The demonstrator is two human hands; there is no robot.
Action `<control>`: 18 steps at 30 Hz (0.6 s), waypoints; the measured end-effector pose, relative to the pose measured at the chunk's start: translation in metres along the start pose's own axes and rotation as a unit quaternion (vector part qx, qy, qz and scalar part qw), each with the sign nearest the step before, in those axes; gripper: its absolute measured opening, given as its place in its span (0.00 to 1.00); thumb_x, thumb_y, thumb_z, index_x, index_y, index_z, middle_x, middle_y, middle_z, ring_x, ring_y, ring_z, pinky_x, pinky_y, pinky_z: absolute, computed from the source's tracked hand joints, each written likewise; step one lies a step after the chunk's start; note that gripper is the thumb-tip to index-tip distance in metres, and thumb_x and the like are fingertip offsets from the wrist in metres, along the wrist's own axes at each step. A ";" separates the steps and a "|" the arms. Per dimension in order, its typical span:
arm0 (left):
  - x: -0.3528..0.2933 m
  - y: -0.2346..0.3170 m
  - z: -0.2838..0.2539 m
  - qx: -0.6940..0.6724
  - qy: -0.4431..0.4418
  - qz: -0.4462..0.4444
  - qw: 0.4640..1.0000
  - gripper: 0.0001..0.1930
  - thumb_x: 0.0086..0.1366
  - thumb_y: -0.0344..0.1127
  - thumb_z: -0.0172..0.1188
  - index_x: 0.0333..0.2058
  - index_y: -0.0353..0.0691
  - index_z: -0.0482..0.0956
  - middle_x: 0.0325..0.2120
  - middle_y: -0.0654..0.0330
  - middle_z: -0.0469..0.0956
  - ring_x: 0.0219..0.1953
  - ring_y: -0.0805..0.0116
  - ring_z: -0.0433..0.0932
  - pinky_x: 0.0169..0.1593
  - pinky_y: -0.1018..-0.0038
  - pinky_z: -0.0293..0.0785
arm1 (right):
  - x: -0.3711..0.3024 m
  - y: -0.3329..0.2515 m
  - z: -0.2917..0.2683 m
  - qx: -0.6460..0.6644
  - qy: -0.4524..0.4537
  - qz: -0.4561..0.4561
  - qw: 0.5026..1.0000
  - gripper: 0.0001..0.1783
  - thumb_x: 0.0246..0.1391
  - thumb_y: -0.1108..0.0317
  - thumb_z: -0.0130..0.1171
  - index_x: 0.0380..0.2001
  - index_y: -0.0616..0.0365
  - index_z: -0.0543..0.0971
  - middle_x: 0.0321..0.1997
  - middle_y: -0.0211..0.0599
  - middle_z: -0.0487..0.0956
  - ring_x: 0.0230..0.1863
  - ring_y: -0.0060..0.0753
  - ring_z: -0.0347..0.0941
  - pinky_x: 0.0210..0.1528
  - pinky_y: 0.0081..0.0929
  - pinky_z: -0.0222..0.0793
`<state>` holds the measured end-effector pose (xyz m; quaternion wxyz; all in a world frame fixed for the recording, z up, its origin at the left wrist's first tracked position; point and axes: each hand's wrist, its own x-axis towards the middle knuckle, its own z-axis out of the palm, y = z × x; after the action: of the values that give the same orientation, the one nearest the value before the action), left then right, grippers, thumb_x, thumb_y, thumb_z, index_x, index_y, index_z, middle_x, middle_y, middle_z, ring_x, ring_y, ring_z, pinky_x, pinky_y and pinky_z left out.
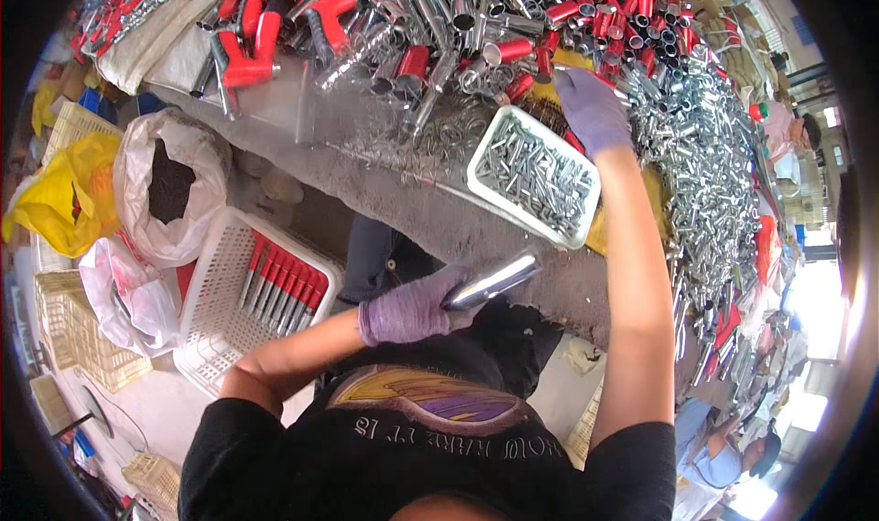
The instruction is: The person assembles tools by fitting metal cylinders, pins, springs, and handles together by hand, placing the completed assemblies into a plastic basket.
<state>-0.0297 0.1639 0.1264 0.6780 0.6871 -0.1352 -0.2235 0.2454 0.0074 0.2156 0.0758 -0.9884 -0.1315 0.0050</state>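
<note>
My left hand [414, 307], in a light purple glove, is closed around a shiny chrome metal tube [496, 281] held in front of my body. The tube points up to the right, above the near edge of the workbench [430, 214]. My right hand [597, 113], gloved alike, reaches over the bench at the edge of the parts pile, beside red metal tubes [508, 51]. Its fingers are stretched toward the pile; their tips are partly hidden. Just left of my right forearm, a white tray [478, 175] holds many small metal pins or screws.
Red-and-black grips [245, 59] lie at the far left. A large heap of small silver parts [696, 155] spreads right of my right arm. At left stand a white basket [220, 274] with red-ended rods and a white sack [137, 168]. Another person [723, 457] is at lower right.
</note>
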 end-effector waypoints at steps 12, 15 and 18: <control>-0.011 0.009 -0.031 -0.280 0.151 -0.148 0.936 0.15 0.60 0.43 0.60 0.38 0.40 0.68 0.22 0.64 0.71 0.20 0.76 0.72 0.24 0.80 0.68 | 0.047 0.011 0.018 0.201 0.084 0.061 0.974 0.17 0.52 0.61 0.55 0.40 0.64 0.75 0.36 0.49 0.78 0.37 0.41 0.77 0.45 0.30 0.71; -0.013 0.018 -0.041 -0.230 0.127 -0.117 0.958 0.15 0.60 0.45 0.60 0.35 0.40 0.70 0.20 0.65 0.71 0.19 0.77 0.70 0.23 0.81 0.67 | -0.033 0.017 -0.027 0.398 -0.127 -0.046 0.907 0.18 0.53 0.63 0.56 0.44 0.61 0.73 0.37 0.41 0.77 0.39 0.28 0.74 0.44 0.27 0.70; -0.015 0.027 -0.046 -0.186 0.067 -0.105 0.975 0.16 0.59 0.44 0.62 0.37 0.40 0.72 0.21 0.66 0.71 0.20 0.79 0.69 0.24 0.81 0.66 | -0.117 0.004 -0.041 0.280 -0.174 -0.285 0.900 0.20 0.52 0.64 0.60 0.47 0.59 0.72 0.38 0.39 0.76 0.39 0.31 0.73 0.44 0.28 0.69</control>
<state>-0.0173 0.2104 0.1544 0.7743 0.5723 0.0276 -0.2686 0.1349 -0.0325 0.2546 0.3232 -0.8302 -0.4119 0.1916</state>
